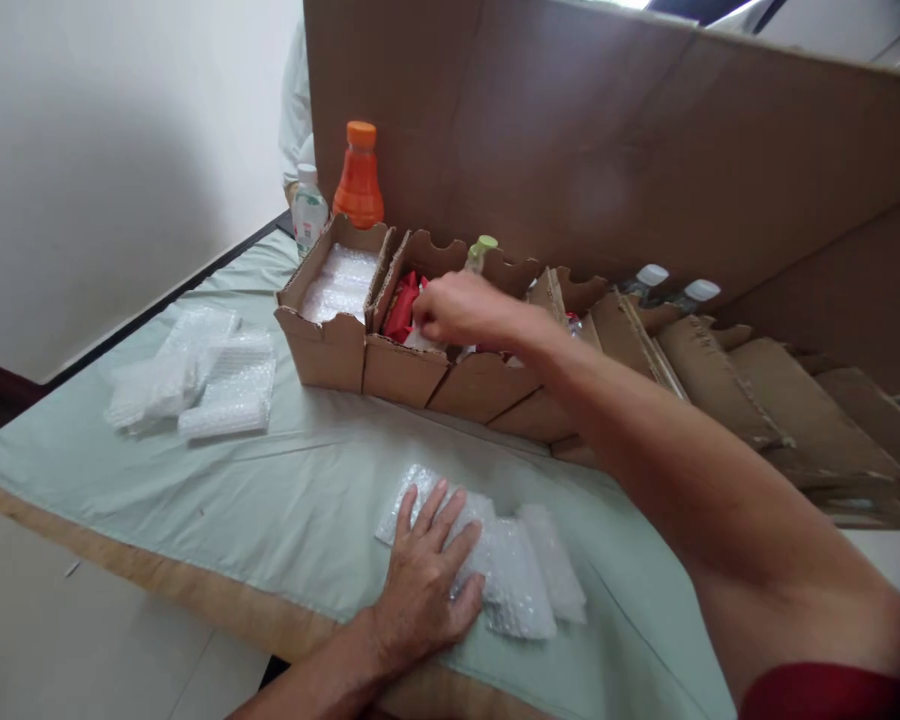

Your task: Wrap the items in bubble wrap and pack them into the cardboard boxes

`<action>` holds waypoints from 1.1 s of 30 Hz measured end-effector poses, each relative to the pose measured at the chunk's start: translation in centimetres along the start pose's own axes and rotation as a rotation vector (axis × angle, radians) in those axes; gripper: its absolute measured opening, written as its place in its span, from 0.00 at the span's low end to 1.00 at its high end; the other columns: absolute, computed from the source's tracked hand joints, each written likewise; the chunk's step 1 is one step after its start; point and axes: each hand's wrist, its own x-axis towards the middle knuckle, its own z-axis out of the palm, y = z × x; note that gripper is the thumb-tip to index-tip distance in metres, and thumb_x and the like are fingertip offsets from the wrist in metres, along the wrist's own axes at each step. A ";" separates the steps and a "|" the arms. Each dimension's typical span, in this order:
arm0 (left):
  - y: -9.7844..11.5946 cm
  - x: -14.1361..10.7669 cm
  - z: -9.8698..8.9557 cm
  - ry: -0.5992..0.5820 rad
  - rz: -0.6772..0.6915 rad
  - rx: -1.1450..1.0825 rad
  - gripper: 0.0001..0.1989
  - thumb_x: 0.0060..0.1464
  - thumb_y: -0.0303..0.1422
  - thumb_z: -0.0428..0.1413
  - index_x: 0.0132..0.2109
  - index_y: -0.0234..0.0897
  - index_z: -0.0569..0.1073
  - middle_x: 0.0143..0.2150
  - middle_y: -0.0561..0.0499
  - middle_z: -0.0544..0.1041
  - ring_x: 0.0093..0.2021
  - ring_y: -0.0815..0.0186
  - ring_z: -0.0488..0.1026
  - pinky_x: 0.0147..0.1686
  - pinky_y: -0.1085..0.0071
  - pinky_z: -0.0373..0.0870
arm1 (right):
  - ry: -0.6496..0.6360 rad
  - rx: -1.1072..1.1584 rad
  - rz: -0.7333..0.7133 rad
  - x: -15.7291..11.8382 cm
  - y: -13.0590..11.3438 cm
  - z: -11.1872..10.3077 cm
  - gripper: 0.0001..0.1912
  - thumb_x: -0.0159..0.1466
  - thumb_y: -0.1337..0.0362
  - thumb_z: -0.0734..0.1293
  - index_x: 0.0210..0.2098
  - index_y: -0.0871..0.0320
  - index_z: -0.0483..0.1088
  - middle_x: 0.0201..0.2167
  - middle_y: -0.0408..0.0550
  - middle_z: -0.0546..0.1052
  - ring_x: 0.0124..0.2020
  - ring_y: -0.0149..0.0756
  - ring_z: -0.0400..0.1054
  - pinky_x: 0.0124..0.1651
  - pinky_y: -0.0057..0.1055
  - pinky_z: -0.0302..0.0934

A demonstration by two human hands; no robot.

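Centrally, bubble-wrap pouches (521, 580) lie near front table edge (157, 588), left hand (427, 580) spread atop. Left of pouches: open cloth (307, 505), one bubble-wrap pile (229, 385). Beyond pouches: right hand (461, 310) curled in cardboard bin (405, 370), grip unclear; five capped bottles (359, 185).

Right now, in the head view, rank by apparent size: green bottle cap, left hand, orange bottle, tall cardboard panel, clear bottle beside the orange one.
1. Tall cardboard panel
2. Left hand
3. Orange bottle
4. Clear bottle, base partly hidden
5. Green bottle cap
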 end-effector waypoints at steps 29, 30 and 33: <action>0.2 0.1 -1.0 0.423 -0.145 -0.205 0.17 0.52 0.33 0.58 0.50 0.39 0.69 0.70 0.33 0.64 0.70 0.44 0.62 0.66 0.39 0.58 | 0.569 0.077 -0.098 -8.6 -3.1 -3.6 0.11 0.70 0.65 0.63 0.37 0.55 0.78 0.35 0.47 0.82 0.38 0.41 0.73 0.46 0.39 0.60; 0.2 0.1 -0.9 0.424 -0.150 -0.211 0.19 0.50 0.32 0.59 0.50 0.39 0.68 0.70 0.33 0.63 0.70 0.44 0.61 0.66 0.39 0.59 | 0.494 0.031 -0.063 -5.6 -3.2 -4.4 0.10 0.69 0.66 0.63 0.41 0.55 0.78 0.38 0.48 0.82 0.42 0.44 0.73 0.47 0.40 0.60; -0.1 0.1 -0.4 0.395 -0.162 -0.223 0.30 0.45 0.31 0.61 0.57 0.38 0.66 0.71 0.33 0.61 0.71 0.42 0.59 0.65 0.38 0.61 | 0.201 -0.116 -0.080 3.1 -4.4 -5.0 0.14 0.64 0.62 0.70 0.48 0.58 0.78 0.46 0.53 0.81 0.52 0.52 0.72 0.54 0.47 0.60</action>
